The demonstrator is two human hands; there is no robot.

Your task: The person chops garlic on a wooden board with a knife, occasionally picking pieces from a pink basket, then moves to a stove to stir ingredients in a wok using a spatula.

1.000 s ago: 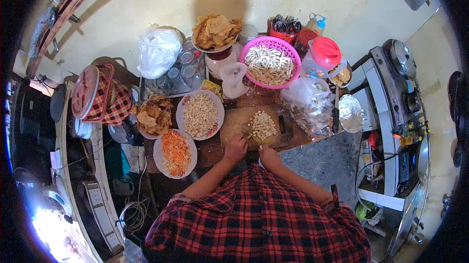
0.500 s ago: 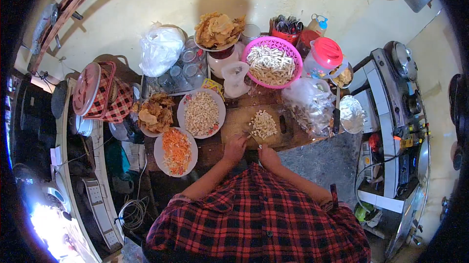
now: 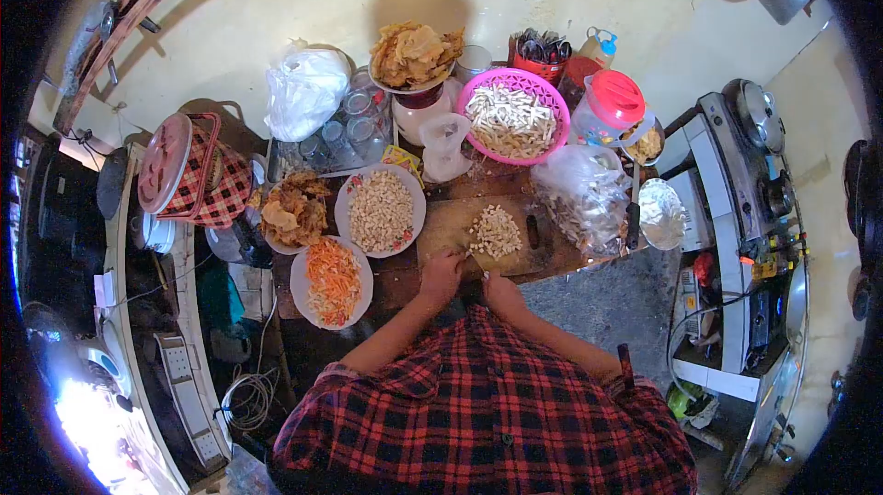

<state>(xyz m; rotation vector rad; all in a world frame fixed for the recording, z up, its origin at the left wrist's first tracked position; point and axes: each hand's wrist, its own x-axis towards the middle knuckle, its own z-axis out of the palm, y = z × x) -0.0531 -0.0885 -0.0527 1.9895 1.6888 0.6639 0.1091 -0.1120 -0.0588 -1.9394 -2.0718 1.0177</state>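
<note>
At the near edge of the cutting board, left hand beside right hand
I cannot tell what either grip grasps; chopped pieces lie heaped just beyond on the cutting board, probably to leave working room.

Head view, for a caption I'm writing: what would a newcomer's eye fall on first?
Probably the bright pink basket of pale strips at the back of the table. Next come the orange shreds on the plate at the table's front left. The red-and-black checked shirt fills the bottom middle.
</note>
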